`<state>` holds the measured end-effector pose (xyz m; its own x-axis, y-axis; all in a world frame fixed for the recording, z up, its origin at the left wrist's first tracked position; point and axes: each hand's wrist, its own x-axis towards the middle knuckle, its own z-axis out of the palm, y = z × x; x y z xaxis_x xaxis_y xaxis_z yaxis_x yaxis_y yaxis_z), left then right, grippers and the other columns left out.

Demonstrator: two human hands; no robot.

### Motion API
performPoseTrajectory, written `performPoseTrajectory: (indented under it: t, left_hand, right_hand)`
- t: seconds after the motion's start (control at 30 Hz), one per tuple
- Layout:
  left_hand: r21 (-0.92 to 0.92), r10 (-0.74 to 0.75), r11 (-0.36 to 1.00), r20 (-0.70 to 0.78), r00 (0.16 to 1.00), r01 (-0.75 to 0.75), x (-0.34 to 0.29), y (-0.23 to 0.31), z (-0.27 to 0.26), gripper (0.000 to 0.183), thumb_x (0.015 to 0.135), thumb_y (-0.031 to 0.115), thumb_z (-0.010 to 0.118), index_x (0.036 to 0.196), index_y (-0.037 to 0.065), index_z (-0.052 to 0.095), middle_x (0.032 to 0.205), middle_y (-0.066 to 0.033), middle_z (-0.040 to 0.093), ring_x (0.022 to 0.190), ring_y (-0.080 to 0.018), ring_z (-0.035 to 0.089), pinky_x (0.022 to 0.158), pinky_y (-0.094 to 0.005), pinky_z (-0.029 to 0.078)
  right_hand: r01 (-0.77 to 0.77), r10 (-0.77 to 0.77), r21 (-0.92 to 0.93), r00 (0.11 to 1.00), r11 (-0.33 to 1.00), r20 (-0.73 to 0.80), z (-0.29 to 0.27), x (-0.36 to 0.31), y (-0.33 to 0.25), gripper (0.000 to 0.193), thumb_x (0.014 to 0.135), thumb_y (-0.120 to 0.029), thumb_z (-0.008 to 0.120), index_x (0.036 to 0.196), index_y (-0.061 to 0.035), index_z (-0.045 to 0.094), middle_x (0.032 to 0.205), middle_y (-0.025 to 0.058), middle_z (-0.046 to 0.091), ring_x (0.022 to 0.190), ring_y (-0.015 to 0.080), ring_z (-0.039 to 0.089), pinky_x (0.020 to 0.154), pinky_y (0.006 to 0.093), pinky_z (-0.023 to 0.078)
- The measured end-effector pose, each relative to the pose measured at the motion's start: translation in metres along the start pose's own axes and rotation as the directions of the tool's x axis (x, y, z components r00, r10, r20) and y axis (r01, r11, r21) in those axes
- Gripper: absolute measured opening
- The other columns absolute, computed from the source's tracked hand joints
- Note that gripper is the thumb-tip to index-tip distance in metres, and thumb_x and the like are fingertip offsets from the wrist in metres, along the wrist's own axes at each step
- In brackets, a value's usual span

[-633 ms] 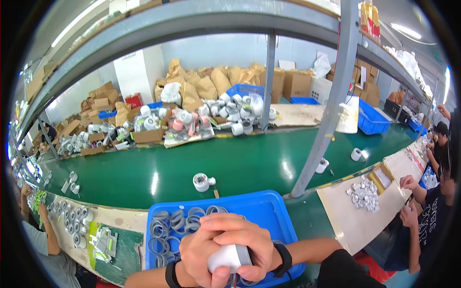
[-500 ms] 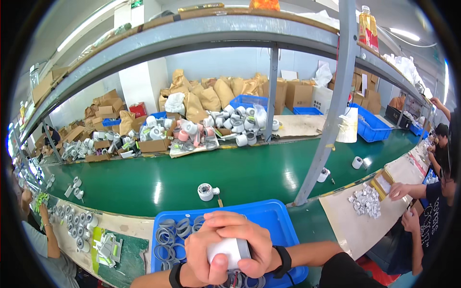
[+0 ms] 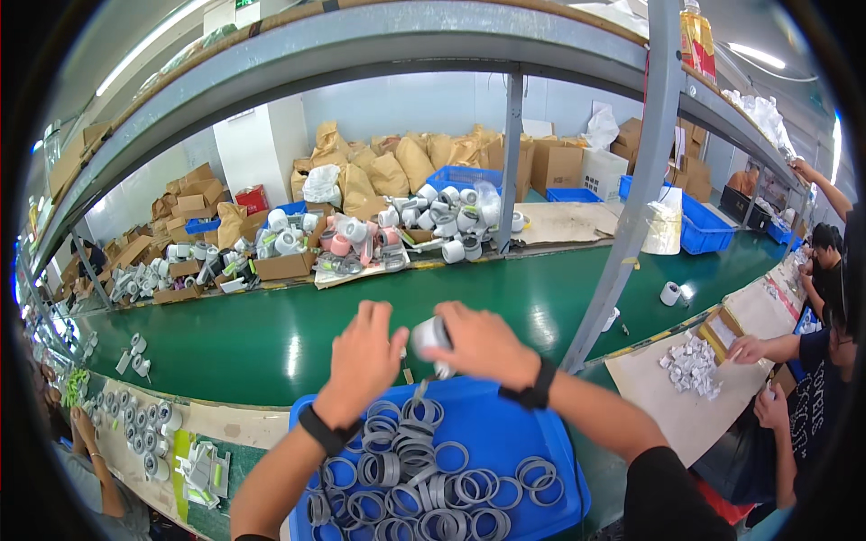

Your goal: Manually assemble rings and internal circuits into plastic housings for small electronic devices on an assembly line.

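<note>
Unclasped and shifted forward: right hand grips white housing, left hand just beside, fingers loose, seemingly empty.
Housing's over green belt, near blue tray of grey rings. One-sided grip might slip; dangling lead could snag.

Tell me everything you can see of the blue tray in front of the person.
The blue tray is shallow and looks like smooth plastic, with raised walls, a rim and rounded corners. It sits open side up beside the green surface. Loose grey rings lie heaped in it, leaving bare blue at the far right. The left forearm hides part of its left side; the lower picture edge crops it.
</note>
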<state>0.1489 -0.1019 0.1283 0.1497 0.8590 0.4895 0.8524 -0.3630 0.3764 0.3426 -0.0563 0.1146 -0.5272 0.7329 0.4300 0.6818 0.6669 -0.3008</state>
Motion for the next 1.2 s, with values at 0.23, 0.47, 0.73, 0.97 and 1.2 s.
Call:
performPoseTrajectory:
  t: [0.23,0.47,0.73,0.97,1.2]
  left_hand:
    - [0.266,-0.161,0.964,0.507,0.847,0.024,0.030,-0.120,0.080,0.064,0.070,0.033,0.076,0.122,0.010,0.047,0.115,-0.0172,0.052,0.094,-0.0385,0.061,0.079,-0.0452,0.053]
    - [0.437,-0.314,0.895,0.470,0.825,0.091,0.016,-0.119,0.089,0.057,0.066,0.023,0.077,0.115,0.011,0.052,0.115,-0.0178,0.051,0.099,-0.0379,0.059,0.082,-0.0453,0.052]
    - [-0.126,0.095,0.990,0.268,0.959,-0.063,-0.028,-0.070,0.010,0.055,0.061,0.005,0.074,0.112,0.007,0.052,0.107,-0.0173,0.050,0.097,-0.0376,0.056,0.086,-0.0402,0.048]
    - [-0.353,-0.071,0.921,0.257,0.964,0.162,-0.115,-0.013,-0.035,0.067,0.054,0.010,0.082,0.113,0.004,0.052,0.107,-0.0135,0.056,0.100,-0.0312,0.055,0.090,-0.0367,0.042]
    - [-0.719,0.080,0.686,0.227,0.971,0.112,-0.174,0.008,-0.033,0.067,0.054,0.012,0.084,0.113,0.004,0.054,0.113,-0.0122,0.054,0.108,-0.0277,0.051,0.096,-0.0382,0.039]
  right_hand:
    - [-0.234,0.384,-0.358,0.813,0.904,0.437,0.070,0.003,0.159,0.053,0.070,-0.026,0.071,0.119,-0.0152,0.054,0.118,0.0183,0.052,0.100,0.0389,0.058,0.081,0.0461,0.050]
    - [0.241,-0.355,0.336,0.871,0.911,0.338,0.061,-0.009,0.033,0.040,0.074,-0.013,0.068,0.113,-0.0092,0.059,0.115,0.0125,0.054,0.105,0.0340,0.055,0.090,0.0411,0.046]
    - [0.481,-0.436,0.017,0.778,0.876,0.452,0.084,-0.051,0.003,0.030,0.066,-0.014,0.074,0.091,-0.0017,0.062,0.108,0.0132,0.056,0.098,0.0317,0.057,0.083,0.0419,0.048]
    - [0.309,-0.306,0.077,0.818,0.948,0.487,0.056,-0.099,0.008,0.046,0.064,-0.016,0.077,0.104,-0.0018,0.058,0.104,0.0145,0.051,0.095,0.0342,0.055,0.080,0.0416,0.048]
    - [-0.081,-0.138,0.355,0.824,0.931,0.550,0.016,-0.116,0.006,0.038,0.070,-0.014,0.071,0.105,-0.0030,0.058,0.110,0.0144,0.052,0.100,0.0337,0.054,0.084,0.0408,0.047]
